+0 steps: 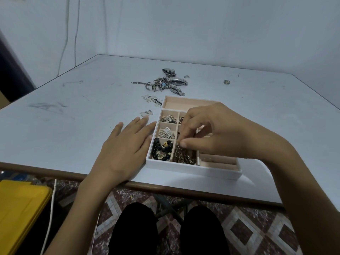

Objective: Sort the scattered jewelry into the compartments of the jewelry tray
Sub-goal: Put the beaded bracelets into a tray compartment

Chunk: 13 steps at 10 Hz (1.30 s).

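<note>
A white jewelry tray (193, 169) with pink lining sits near the table's front edge. Its left compartments hold pearl pieces (168, 119), a silver fan-shaped piece (166, 132), black beads (162, 149) and a brown bead strand (184, 155). My right hand (211, 129) hovers over the tray's middle, thumb and fingers pinching the brown bead strand at its top. My left hand (127, 146) lies flat on the table, fingertips against the tray's left wall. A pile of watches, chains and rings (165, 82) lies beyond the tray. A lone ring (226, 82) sits far right.
Small plastic packets (152, 100) and a tag (146, 113) lie left of the tray's far end. The table's front edge (165, 186) runs just below the tray. A yellow box (20, 214) stands on the floor at lower left, with a white cable (50, 214) beside it.
</note>
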Available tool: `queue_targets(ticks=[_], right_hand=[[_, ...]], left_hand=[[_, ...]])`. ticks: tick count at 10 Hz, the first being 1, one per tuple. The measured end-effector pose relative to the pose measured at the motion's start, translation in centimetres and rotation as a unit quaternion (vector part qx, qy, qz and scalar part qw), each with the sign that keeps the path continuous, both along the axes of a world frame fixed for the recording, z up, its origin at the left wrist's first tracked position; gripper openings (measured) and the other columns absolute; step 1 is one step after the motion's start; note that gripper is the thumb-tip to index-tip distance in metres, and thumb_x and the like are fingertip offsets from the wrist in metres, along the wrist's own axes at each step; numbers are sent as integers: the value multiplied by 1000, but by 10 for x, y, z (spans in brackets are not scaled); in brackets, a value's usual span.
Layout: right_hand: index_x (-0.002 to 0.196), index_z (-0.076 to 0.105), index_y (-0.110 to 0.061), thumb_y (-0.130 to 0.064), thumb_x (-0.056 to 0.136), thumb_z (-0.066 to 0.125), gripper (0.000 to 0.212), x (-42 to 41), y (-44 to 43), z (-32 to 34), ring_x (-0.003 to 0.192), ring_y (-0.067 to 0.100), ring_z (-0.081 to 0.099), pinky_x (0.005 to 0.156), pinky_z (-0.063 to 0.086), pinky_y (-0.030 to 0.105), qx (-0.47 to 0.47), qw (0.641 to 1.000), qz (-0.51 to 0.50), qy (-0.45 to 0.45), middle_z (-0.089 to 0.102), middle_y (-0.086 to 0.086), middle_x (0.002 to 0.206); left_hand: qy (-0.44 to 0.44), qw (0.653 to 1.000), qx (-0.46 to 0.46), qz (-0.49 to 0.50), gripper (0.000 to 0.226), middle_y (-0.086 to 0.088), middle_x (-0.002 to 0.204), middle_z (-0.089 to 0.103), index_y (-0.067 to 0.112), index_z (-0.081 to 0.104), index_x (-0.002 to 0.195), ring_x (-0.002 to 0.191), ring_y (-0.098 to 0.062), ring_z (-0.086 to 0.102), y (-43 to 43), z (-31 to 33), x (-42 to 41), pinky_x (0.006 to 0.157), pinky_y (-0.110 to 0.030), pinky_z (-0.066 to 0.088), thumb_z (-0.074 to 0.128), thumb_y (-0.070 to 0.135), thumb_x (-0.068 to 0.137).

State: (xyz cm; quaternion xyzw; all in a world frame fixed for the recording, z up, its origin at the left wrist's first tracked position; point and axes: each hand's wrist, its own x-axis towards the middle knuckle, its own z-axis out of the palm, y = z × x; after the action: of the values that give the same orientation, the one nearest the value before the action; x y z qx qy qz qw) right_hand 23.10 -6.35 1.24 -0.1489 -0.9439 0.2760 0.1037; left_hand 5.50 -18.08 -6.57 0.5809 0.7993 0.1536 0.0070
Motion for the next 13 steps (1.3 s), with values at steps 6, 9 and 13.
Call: queue_targets(ticks=[6, 9, 13], right_hand=[[80, 76, -11, -24, 83, 72, 15, -3, -9, -2, 71, 18, 66, 70, 52, 41, -4, 1000, 4, -14, 72, 4, 75], [83, 78, -16, -13, 78, 76, 6, -3, -8, -2, 73, 10, 66, 74, 54, 37, -11, 999, 9, -41, 71, 1, 78], [78, 79, -18, -18, 76, 73, 7, -5, -7, -2, 71, 15, 66, 67, 55, 38, -5, 999, 18, -38, 70, 1, 71]], left_hand=[[-4, 1000, 11, -2, 81, 15, 158, 12, 39, 18, 148, 145, -1, 5, 0, 0, 0, 119, -32, 2, -11, 56, 74], [19, 1000, -5, -3, 83, 14, 159, 7, 38, 11, 149, 146, -2, 1, 0, -1, 1, 120, -33, 0, -17, 54, 72], [39, 999, -20, -4, 84, 13, 159, 2, 39, 5, 149, 146, -3, -2, -1, 0, 2, 120, -34, 0, -21, 52, 70]])
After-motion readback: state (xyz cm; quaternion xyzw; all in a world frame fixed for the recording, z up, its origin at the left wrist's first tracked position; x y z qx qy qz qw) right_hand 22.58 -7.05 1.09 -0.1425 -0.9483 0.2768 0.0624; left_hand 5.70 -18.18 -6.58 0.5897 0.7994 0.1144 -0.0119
